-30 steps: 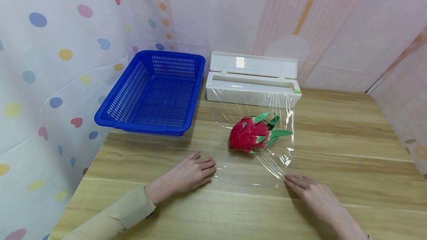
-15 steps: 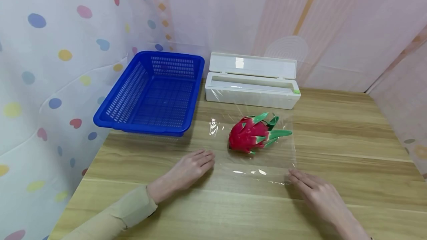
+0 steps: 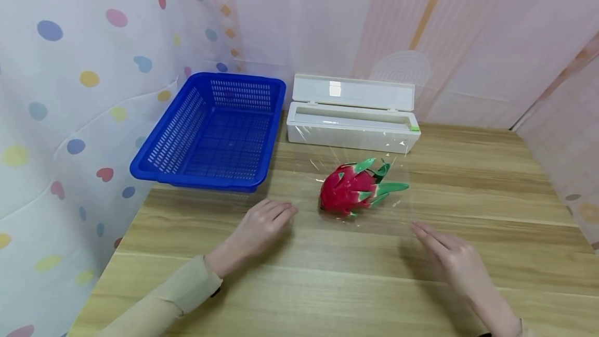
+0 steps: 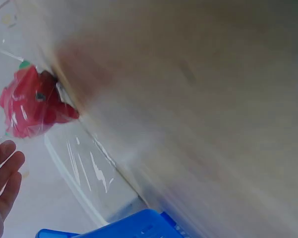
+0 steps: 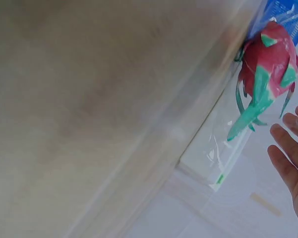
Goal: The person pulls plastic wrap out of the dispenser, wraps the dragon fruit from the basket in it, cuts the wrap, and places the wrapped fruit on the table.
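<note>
A red dragon fruit [image 3: 348, 191] with green leaf tips lies on the wooden table, leaves toward the right. Clear cling film [image 3: 374, 225] spreads over and around it, running back to the front of a white dispenser box [image 3: 353, 134]. My left hand [image 3: 259, 225] pinches the film's near left corner, left of the fruit. The near right corner is pinched by my right hand [image 3: 454, 259]. Fingers [image 4: 7, 171] show at the left wrist view's edge, with the fruit beyond them. In the right wrist view, fingertips [image 5: 280, 146] stand close to the leaves.
A blue slotted basket [image 3: 269, 163] stands at the back left, beside the dispenser. The dispenser's lid [image 3: 355, 92] is raised, with a green piece [image 3: 415, 129] at its right end. Curtains [image 3: 107, 118] border the table at the left and back.
Both hands have lifted slightly and moved away from me, taking the near edge of the film closer to the dragon fruit. The fruit, basket and dispenser stay in place.
</note>
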Demonstrator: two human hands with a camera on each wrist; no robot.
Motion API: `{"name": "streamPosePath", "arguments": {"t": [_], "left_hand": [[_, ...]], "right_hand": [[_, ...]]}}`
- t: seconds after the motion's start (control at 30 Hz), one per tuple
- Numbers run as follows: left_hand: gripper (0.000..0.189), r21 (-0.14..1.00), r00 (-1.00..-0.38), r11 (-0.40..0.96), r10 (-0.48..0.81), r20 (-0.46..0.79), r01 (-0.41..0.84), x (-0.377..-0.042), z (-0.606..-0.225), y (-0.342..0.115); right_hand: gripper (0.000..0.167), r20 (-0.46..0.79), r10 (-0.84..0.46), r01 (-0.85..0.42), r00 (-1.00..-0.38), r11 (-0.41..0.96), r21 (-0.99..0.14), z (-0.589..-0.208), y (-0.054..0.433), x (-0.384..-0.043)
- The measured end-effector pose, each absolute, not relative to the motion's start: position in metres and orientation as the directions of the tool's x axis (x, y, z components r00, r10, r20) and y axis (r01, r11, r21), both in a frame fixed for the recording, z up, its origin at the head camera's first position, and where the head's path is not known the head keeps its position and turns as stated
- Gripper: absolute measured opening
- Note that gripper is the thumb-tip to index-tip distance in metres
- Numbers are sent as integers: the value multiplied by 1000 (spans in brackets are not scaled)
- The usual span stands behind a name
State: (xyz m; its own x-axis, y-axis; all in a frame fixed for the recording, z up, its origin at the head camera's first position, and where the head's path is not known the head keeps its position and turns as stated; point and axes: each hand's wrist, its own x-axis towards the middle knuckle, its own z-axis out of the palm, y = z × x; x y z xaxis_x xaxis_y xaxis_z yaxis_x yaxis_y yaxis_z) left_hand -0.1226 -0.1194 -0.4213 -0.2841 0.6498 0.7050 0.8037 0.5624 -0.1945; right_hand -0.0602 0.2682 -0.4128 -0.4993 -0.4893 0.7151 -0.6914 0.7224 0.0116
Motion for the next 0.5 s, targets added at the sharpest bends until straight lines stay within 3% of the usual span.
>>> {"name": "streamPosePath", "arguments": {"t": [0.3,0.5], "left_hand": [[38,-151,-286,595,574,767,789,-140,-413,-111],[24,-150,-270,609,541,797,779,-149,-408,-106]], "right_hand": [[41,748,-447,-688,-491,725,-18,-399,267,-92],[44,724,-427,-662,-541,748,-53,-389,263,-103]]}}
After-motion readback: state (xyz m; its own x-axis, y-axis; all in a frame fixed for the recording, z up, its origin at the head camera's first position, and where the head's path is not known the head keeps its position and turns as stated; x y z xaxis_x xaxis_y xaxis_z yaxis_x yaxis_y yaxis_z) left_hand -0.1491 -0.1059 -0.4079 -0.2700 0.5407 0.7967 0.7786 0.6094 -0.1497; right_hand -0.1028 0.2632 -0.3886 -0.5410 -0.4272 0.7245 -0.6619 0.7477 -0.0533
